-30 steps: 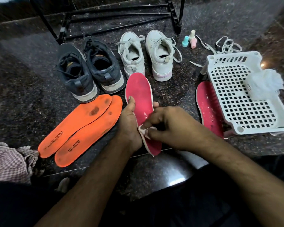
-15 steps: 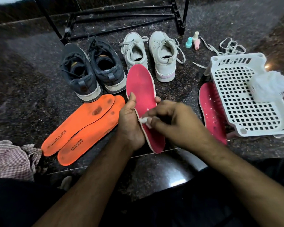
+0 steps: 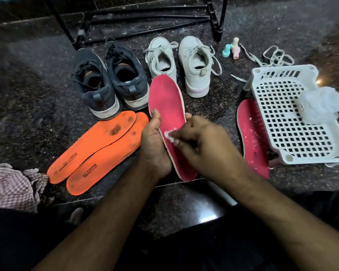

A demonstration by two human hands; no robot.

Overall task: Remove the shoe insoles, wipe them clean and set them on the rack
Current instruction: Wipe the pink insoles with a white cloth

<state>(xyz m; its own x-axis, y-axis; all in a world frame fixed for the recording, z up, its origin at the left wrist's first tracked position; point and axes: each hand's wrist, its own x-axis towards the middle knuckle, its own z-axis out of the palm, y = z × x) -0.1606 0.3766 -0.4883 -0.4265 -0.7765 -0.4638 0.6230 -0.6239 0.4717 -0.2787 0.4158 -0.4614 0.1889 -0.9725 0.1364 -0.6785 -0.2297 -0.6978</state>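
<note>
My left hand grips a pink insole by its edge and holds it tilted above the floor. My right hand pinches a small white wipe against the insole's middle. A second pink insole, speckled with white bits, lies on the floor to the right, partly under a white plastic rack. Two orange insoles lie side by side on the left. Behind them stand a pair of dark sneakers and a pair of white sneakers.
A white wad of tissue sits on the rack. Loose white laces and small pastel bottles lie at the back right. A black metal stand is behind the shoes. A checked cloth lies at the left.
My right hand has slid the wipe up along the pink insole, from near the heel toward its middle. The left hand keeps its hold on the insole.
</note>
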